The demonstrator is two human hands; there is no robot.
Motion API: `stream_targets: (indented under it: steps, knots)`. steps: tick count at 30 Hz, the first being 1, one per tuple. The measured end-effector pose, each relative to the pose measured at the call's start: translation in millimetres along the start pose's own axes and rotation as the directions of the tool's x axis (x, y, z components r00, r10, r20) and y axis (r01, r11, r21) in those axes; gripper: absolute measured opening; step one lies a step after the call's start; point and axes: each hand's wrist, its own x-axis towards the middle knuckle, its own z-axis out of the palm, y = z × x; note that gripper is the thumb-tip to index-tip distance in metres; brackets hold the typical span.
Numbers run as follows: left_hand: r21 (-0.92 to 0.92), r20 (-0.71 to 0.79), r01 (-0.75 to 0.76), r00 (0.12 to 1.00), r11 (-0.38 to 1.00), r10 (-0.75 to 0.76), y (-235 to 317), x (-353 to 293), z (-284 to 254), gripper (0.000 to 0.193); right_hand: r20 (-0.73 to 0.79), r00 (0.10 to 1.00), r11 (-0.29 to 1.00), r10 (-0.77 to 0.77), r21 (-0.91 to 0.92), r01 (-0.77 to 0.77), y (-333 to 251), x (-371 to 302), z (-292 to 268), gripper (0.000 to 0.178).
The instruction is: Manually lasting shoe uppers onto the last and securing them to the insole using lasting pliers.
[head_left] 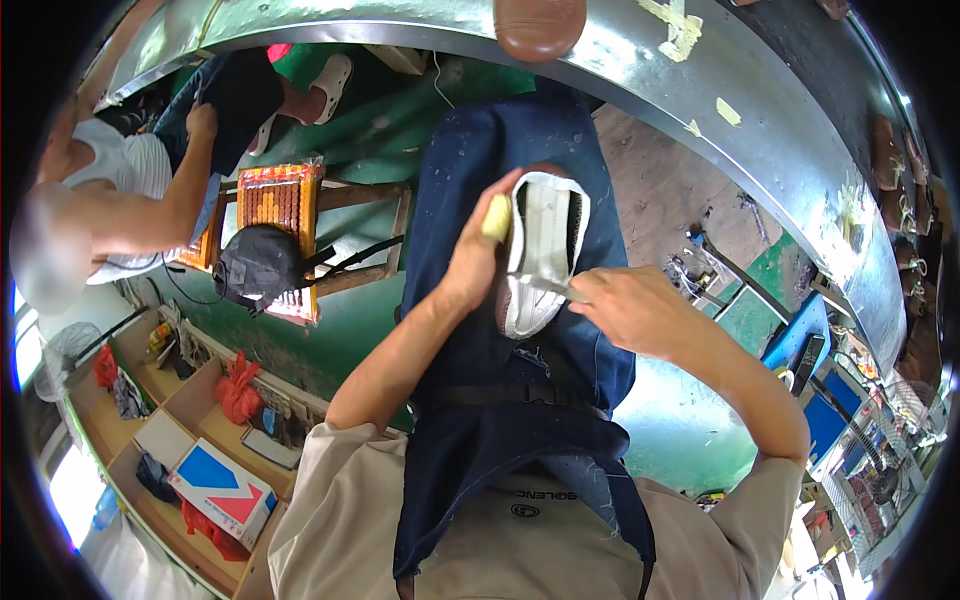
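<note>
Far to the left another person (120, 190) in a white sleeveless top sits bent over, one hand (203, 122) resting on a dark knee. Below that person, wooden shelves (150, 440) hold a red bag (238, 392) and a box (222, 492) printed in red, white and blue. Just right of the seated person stands a wooden stool (340, 235) on the green floor (330, 340), with an orange-framed beaded pad (275, 205) leaning on it and a dark bag (258, 265) lying against the pad. Coming to the middle, the wearer's left hand (475, 255) has its grip closed around the side of a white shoe (540, 250), a yellowish covering on the thumb, holding the shoe sole-up over a dark blue apron (510, 350) that covers the lap. The right hand (630, 310) is just beside the shoe, its grip pinched shut on a thin metal tool (552, 287) whose tip touches the shoe's sole. Above, a curved metal bench (640, 70) arcs across, carrying a brown shoe form (540, 25). To the right, more brown pieces (890, 150) line the bench's far edge.
</note>
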Motion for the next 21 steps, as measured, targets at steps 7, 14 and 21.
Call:
stream_targets:
  steps: [7, 14, 21]
  knots:
    - [0.527, 0.149, -0.21, 0.977, 0.824, 0.153, 5, -15, -25, 0.054, -0.134, 0.987, 0.964, 0.085, -0.238, -0.116, -23, 1, -13, 0.019]
    - [0.831, -0.123, -0.02, 0.968, 0.556, 0.219, 15, 16, 4, 0.039, -0.239, 0.949, 0.964, 0.208, -0.112, -0.24, -22, -20, 12, 0.026]
    - [0.664, -0.386, 0.162, 0.91, 0.73, 0.149, -26, 50, -14, 0.045, -0.175, 0.963, 0.955, 0.203, -0.182, -0.235, -26, -2, 5, 0.024]
